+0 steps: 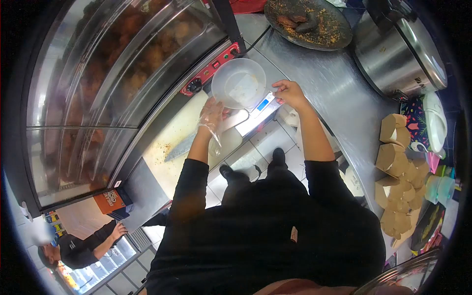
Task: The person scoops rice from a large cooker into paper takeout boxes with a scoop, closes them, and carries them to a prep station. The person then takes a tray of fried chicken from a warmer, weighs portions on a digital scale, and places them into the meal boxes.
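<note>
A translucent round plastic bowl sits on a white kitchen scale with a lit blue display. My left hand, in a clear plastic glove, has its fingers curled at the bowl's near left rim. Bare, my right hand pinches the right end of the scale beside the display. Just below my left hand lies a knife, its pale handle pointing toward the scale. The knife rests on a white cutting board with crumbs on it.
A heated display cabinet holding fried food stands left. On the steel counter are a stone mortar, a large metal pot and several cardboard boxes. A co-worker is at the lower left.
</note>
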A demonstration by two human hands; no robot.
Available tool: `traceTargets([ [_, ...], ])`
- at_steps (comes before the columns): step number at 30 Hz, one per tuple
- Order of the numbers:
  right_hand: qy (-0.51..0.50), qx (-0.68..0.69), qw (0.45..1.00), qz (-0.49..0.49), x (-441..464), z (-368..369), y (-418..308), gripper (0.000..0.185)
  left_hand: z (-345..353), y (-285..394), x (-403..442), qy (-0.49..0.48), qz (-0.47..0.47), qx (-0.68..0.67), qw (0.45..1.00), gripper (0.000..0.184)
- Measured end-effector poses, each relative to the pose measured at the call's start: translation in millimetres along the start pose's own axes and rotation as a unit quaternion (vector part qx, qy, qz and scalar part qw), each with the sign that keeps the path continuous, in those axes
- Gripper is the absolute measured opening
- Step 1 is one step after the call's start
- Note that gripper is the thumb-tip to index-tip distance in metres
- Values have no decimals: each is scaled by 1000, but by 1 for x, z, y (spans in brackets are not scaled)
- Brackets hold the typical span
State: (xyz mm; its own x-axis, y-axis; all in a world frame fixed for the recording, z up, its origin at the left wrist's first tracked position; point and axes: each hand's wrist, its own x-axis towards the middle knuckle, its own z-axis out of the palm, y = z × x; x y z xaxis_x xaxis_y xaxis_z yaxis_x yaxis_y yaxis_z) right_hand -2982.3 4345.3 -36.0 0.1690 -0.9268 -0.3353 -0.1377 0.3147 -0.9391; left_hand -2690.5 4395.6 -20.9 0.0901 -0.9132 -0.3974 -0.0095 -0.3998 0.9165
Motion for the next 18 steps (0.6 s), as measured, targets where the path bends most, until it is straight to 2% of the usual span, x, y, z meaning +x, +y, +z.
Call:
traceTargets([
  [6, -6, 10, 1000, -2, -1, -2, -3, 34, -7, 6, -16, 45, 22, -47, 998, 43],
  [9, -8, 5, 1000, 1, 2, -3, -1, 35, -21, -5, -20, 50, 65, 97, 992, 41],
  [10, -6, 5, 1000, 1, 3, -3, 0, 35, -20, -5, -27, 10, 129, 185, 974, 40],
  [12, -4, 5, 1000, 1, 3, -2, 0, 35, -16, -4, -45, -70, 251, 352, 899, 37],
  [15, -5, 4, 1000, 5, 3, -1, -2, 35, -15, -9, -62, -42, 226, 417, 880, 46],
  [18, -2, 5, 1000, 4, 3, -1, -3, 35, -26, -14, -66, -75, 215, 463, 857, 46],
])
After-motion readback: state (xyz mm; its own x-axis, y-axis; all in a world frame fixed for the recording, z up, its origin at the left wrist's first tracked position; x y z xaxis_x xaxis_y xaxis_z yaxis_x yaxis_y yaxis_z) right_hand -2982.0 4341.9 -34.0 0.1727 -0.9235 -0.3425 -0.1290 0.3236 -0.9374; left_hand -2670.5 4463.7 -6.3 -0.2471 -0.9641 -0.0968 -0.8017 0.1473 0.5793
